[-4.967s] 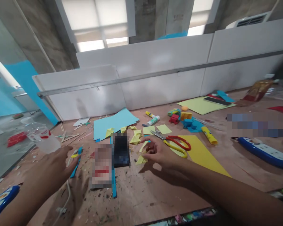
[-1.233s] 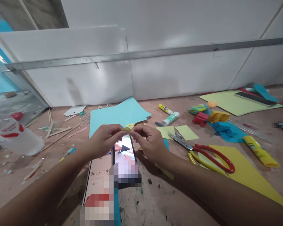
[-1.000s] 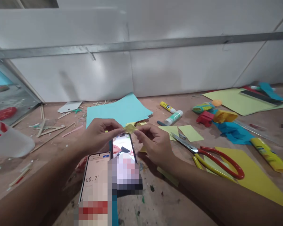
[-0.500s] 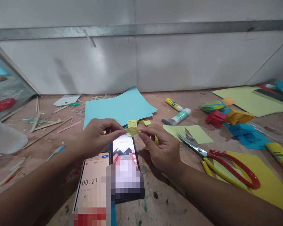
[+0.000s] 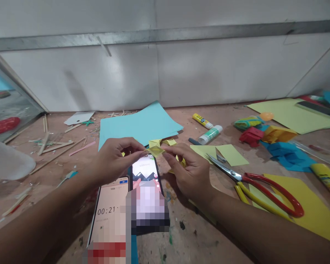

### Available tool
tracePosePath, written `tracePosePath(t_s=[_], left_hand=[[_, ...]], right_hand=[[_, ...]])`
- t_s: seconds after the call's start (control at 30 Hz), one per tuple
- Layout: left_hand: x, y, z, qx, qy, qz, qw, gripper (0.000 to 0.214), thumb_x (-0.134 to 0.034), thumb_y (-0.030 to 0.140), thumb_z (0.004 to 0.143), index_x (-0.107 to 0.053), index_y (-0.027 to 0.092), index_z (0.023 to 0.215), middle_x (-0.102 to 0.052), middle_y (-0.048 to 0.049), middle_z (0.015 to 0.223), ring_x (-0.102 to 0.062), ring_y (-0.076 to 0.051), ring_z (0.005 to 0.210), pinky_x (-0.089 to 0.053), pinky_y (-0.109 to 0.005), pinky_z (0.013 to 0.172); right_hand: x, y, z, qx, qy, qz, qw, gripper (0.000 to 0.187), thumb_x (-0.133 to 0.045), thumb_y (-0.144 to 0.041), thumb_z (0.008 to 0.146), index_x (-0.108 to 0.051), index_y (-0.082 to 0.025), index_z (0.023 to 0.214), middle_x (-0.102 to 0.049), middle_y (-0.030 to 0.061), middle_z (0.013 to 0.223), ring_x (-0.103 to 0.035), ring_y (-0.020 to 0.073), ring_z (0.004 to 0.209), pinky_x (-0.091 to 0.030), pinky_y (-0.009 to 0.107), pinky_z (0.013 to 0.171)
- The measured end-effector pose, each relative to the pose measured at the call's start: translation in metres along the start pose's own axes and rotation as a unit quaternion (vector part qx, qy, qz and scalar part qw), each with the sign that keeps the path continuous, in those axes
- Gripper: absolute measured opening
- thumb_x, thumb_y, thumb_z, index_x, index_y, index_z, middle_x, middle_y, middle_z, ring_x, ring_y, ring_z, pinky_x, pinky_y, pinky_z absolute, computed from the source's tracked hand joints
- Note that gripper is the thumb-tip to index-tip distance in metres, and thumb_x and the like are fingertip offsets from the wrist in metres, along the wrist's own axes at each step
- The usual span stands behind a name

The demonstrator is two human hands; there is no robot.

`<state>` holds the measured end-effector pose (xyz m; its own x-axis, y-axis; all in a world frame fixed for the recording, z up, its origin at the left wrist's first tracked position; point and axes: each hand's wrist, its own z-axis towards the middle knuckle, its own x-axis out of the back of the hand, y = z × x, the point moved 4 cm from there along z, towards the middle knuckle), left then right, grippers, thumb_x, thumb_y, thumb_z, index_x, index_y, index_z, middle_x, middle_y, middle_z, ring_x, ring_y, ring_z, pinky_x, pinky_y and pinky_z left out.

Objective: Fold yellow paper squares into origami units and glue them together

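My left hand and my right hand both pinch a small folded yellow paper piece, held just above the table. My left fingertips grip its left end and my right fingertips grip its right end. More yellow paper shows under my right palm. Directly below my hands two phones lie side by side: one shows a timer, the other shows a video. A few folded yellow pieces lie behind the held one.
A light blue sheet lies behind my hands. Red-and-yellow scissors rest on yellow paper at the right. Two glue sticks, green squares, folded paper shapes, wooden sticks and a white wall panel surround the spot.
Five seconds ago my hands were apart on the table; they have since come together on the yellow piece. Over the last second the view tilted down slightly and the pinch shifted a little.
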<state>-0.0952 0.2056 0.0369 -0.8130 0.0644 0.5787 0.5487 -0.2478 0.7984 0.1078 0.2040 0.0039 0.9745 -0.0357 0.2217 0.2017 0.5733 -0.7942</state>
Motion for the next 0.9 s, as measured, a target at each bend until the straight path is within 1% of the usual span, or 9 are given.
tracePosePath(t_s=[0.1,0.2,0.33,0.47,0.63,0.73,0.8,0.9], left_hand=[[0.0003,0.0003,-0.0002,-0.001,-0.001,-0.002,1.0,0.019,-0.07,0.036,0.087,-0.077,0.02,0.082,-0.077,-0.0062,0.077,-0.064,-0.019,0.07,-0.047,-0.032,0.062],[0.0002,-0.0004,-0.0016,-0.003,-0.005,-0.002,1.0,0.019,-0.071,0.037,0.087,-0.077,0.019,0.082,-0.076,-0.006,0.076,-0.063,-0.02,0.072,-0.048,-0.034,0.066],[-0.0018,0.0,-0.0043,-0.014,-0.016,-0.006,1.0,0.017,-0.07,0.036,0.089,-0.077,0.02,0.086,-0.074,-0.0053,0.08,-0.063,-0.02,0.075,-0.047,-0.035,0.07],[-0.0052,0.0019,-0.006,-0.028,-0.031,-0.013,0.999,0.013,-0.07,0.032,0.089,-0.076,0.02,0.089,-0.072,-0.0032,0.082,-0.06,-0.018,0.075,-0.045,-0.034,0.07],[-0.0077,0.003,-0.0058,-0.029,-0.031,-0.011,0.999,0.013,-0.069,0.031,0.09,-0.076,0.02,0.088,-0.07,-0.0019,0.08,-0.058,-0.017,0.072,-0.043,-0.033,0.067],[-0.0076,0.0031,-0.0064,-0.031,-0.031,-0.01,0.999,0.012,-0.069,0.03,0.089,-0.075,0.02,0.087,-0.069,-0.0019,0.079,-0.057,-0.016,0.07,-0.043,-0.033,0.067],[-0.0069,0.0029,-0.0075,-0.034,-0.037,-0.014,0.999,0.011,-0.069,0.029,0.089,-0.075,0.02,0.091,-0.069,-0.0022,0.08,-0.057,-0.017,0.071,-0.044,-0.032,0.067],[-0.0065,0.0031,-0.0092,-0.036,-0.056,-0.03,0.997,0.02,-0.063,0.034,0.094,-0.075,0.021,0.103,-0.073,-0.0049,0.089,-0.062,-0.019,0.077,-0.049,-0.032,0.069]], right_hand=[[0.0001,0.0001,0.0005,0.002,0.002,-0.003,1.0,0.014,-0.068,-0.019,0.094,-0.079,-0.024,0.101,-0.078,0.0037,0.094,-0.068,0.0187,0.083,-0.056,0.035,0.075],[0.0005,-0.0003,0.0005,0.013,0.002,-0.004,1.0,0.014,-0.069,-0.018,0.094,-0.079,-0.024,0.101,-0.078,0.0029,0.093,-0.067,0.0177,0.082,-0.055,0.034,0.075],[0.0004,-0.0005,0.0004,0.02,-0.001,0.0,1.0,0.013,-0.069,-0.018,0.095,-0.079,-0.023,0.102,-0.078,0.0029,0.095,-0.069,0.0175,0.086,-0.055,0.033,0.078],[-0.0005,-0.0007,-0.0002,0.03,-0.008,0.003,1.0,0.013,-0.069,-0.018,0.095,-0.08,-0.023,0.1,-0.079,0.0032,0.093,-0.07,0.0187,0.088,-0.056,0.034,0.08],[-0.0014,0.0025,-0.0017,0.025,-0.017,-0.005,1.0,0.013,-0.069,-0.021,0.095,-0.08,-0.024,0.101,-0.079,0.0047,0.096,-0.072,0.0214,0.093,-0.057,0.039,0.083],[-0.0017,0.0026,-0.0018,0.029,-0.022,-0.01,0.999,0.014,-0.069,-0.022,0.095,-0.08,-0.024,0.102,-0.08,0.0049,0.095,-0.072,0.0217,0.092,-0.058,0.039,0.083],[-0.0014,0.0017,-0.0013,0.033,-0.021,-0.011,0.999,0.015,-0.068,-0.021,0.095,-0.081,-0.024,0.103,-0.08,0.0049,0.094,-0.072,0.0215,0.091,-0.058,0.039,0.082],[-0.0012,0.0008,-0.0002,0.032,-0.02,-0.006,0.999,0.017,-0.067,-0.02,0.096,-0.081,-0.025,0.104,-0.08,0.0049,0.094,-0.072,0.0219,0.092,-0.058,0.04,0.083]])
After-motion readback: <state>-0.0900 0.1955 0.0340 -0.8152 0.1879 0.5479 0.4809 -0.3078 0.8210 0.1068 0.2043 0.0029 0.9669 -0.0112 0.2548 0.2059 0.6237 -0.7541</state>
